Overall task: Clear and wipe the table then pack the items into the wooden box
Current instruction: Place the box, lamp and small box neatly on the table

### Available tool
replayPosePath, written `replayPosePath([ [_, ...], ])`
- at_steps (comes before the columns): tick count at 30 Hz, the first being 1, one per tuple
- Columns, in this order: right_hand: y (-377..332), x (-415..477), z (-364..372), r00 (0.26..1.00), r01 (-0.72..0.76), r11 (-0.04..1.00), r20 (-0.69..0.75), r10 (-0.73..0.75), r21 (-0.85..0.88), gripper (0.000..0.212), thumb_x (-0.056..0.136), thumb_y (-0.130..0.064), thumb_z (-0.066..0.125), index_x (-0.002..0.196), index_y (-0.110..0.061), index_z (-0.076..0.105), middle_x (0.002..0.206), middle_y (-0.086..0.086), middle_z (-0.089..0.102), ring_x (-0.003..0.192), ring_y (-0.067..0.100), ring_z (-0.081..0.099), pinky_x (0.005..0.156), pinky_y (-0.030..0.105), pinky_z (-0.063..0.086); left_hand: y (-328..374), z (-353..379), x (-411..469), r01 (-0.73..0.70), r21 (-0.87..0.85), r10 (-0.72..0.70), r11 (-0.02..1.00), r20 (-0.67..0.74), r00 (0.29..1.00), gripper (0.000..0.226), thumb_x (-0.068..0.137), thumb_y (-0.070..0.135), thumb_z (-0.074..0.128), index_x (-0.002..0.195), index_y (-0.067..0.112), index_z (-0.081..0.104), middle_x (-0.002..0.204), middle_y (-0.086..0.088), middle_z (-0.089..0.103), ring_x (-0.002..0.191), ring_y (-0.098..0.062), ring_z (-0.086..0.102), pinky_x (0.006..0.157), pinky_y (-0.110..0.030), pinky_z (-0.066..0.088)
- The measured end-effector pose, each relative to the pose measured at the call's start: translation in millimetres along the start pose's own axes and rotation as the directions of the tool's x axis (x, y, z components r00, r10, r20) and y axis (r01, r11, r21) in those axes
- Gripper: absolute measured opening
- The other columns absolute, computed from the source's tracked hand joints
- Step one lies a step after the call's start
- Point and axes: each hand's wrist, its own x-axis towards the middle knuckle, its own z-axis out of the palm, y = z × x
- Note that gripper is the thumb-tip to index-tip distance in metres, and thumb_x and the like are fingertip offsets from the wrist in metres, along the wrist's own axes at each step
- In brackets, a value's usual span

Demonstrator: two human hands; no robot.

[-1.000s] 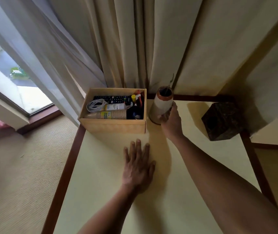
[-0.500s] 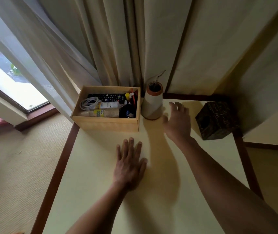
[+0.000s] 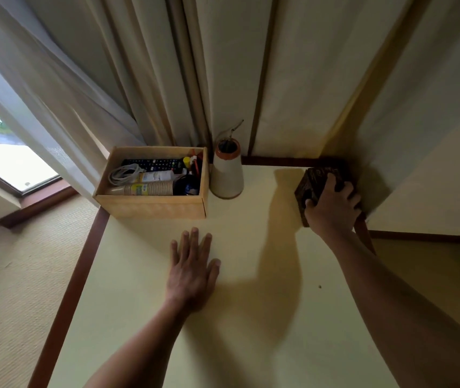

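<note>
The wooden box (image 3: pixel 150 205) stands at the table's far left corner. Inside it lie a black remote (image 3: pixel 153 164), a coiled white cable (image 3: pixel 124 173), a stack of paper cups (image 3: pixel 144 188) and small bottles. Right beside the box stands a tall cream vase (image 3: pixel 227 175) with a brown rim. At the far right corner, my right hand (image 3: pixel 332 204) grips a dark carved box (image 3: pixel 316 179), fingers curled over its top. My left hand (image 3: pixel 192 268) rests flat on the pale yellow table (image 3: pixel 251 317), fingers straight, holding nothing.
Cream curtains (image 3: pixel 167 79) hang behind the table's far edge. A window (image 3: pixel 2 152) lies at the left above a woven floor mat (image 3: pixel 13 289). The table has a dark wooden rim (image 3: pixel 75 275).
My right hand let go of the vase, left it standing beside the wooden box, moved right and took hold of the dark carved box. My left hand stayed flat on the table.
</note>
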Motion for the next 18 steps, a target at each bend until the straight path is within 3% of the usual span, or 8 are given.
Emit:
replayPosePath([
  [4, -15, 0, 5, 0.998, -0.049, 0.925, 0.052, 0.031, 0.377, 0.075, 0.094, -0.046, 0.063, 0.156, -0.026, 0.025, 0.151, 0.021, 0.033, 0.132, 0.047, 0.036, 0.097, 0.058, 0.050, 0, 2, 1, 0.002, -0.005, -0.002, 1.000, -0.005, 1.000, 0.070, 0.104, 0.059, 0.016, 0.165, 0.029, -0.002, 0.170, -0.006, -0.020, 0.156, -0.026, -0.024, 0.127, -0.053, -0.008],
  [5, -20, 2, 9, 0.993, -0.095, 0.853, 0.106, 0.047, 0.514, 0.073, 0.093, -0.048, 0.063, 0.155, -0.028, 0.029, 0.148, 0.019, 0.038, 0.131, 0.044, 0.040, 0.099, 0.056, 0.050, -1, 2, 2, 0.003, -0.003, -0.003, 1.000, -0.002, 1.000, 0.070, 0.104, 0.059, 0.016, 0.164, 0.029, -0.003, 0.170, -0.006, -0.020, 0.156, -0.025, -0.025, 0.127, -0.052, -0.009],
  [7, -28, 4, 15, 0.977, -0.197, 0.613, 0.201, 0.064, 0.765, 0.067, 0.091, -0.048, 0.063, 0.150, -0.026, 0.041, 0.139, 0.014, 0.054, 0.127, 0.038, 0.053, 0.103, 0.054, 0.050, 0, 1, 1, 0.002, 0.011, -0.002, 1.000, 0.011, 1.000, 0.070, 0.104, 0.060, 0.015, 0.164, 0.030, -0.007, 0.169, -0.005, -0.024, 0.154, -0.024, -0.029, 0.127, -0.051, -0.011],
  [8, -32, 4, 18, 0.968, -0.242, 0.506, 0.244, 0.063, 0.828, 0.061, 0.093, -0.045, 0.063, 0.147, -0.024, 0.045, 0.135, 0.011, 0.059, 0.123, 0.034, 0.058, 0.103, 0.052, 0.051, 0, 0, 1, -0.001, 0.015, 0.001, 1.000, 0.014, 1.000, 0.070, 0.104, 0.060, 0.014, 0.163, 0.031, -0.008, 0.169, -0.004, -0.026, 0.153, -0.023, -0.031, 0.127, -0.051, -0.012],
  [10, -39, 4, 27, 0.963, -0.259, 0.417, 0.266, 0.041, 0.871, 0.053, 0.098, -0.041, 0.061, 0.146, -0.022, 0.048, 0.132, 0.007, 0.063, 0.120, 0.029, 0.061, 0.103, 0.049, 0.052, -1, -1, 1, -0.009, 0.006, 0.009, 1.000, 0.007, 1.000, 0.070, 0.104, 0.059, 0.015, 0.164, 0.031, -0.007, 0.169, -0.005, -0.025, 0.153, -0.023, -0.032, 0.126, -0.050, -0.013],
  [12, -44, 5, 37, 0.969, -0.234, 0.421, 0.244, 0.030, 0.876, 0.054, 0.099, -0.045, 0.058, 0.146, -0.020, 0.048, 0.133, 0.007, 0.063, 0.121, 0.028, 0.060, 0.103, 0.048, 0.051, -2, -3, 2, -0.013, 0.001, 0.013, 1.000, 0.004, 1.000, 0.070, 0.104, 0.060, 0.016, 0.164, 0.030, -0.006, 0.169, -0.005, -0.025, 0.153, -0.023, -0.031, 0.126, -0.050, -0.014],
  [15, -44, 6, 50, 0.976, -0.195, 0.514, 0.215, 0.021, 0.835, 0.057, 0.100, -0.052, 0.052, 0.146, -0.017, 0.048, 0.135, 0.011, 0.062, 0.125, 0.033, 0.058, 0.104, 0.052, 0.050, -1, -3, 2, -0.012, 0.026, 0.012, 1.000, 0.013, 1.000, 0.070, 0.105, 0.060, 0.015, 0.164, 0.031, -0.008, 0.169, -0.005, -0.027, 0.153, -0.023, -0.033, 0.126, -0.050, -0.015],
  [18, -45, 1, 54, 0.993, -0.083, 0.594, 0.115, -0.016, 0.800, 0.075, 0.093, -0.064, 0.050, 0.151, -0.016, 0.039, 0.140, 0.013, 0.058, 0.128, 0.034, 0.056, 0.101, 0.053, 0.052, -1, -4, 1, -0.007, 0.016, 0.007, 1.000, 0.011, 1.000, 0.070, 0.105, 0.060, 0.015, 0.164, 0.031, -0.007, 0.169, -0.005, -0.027, 0.153, -0.023, -0.033, 0.126, -0.050, -0.015],
])
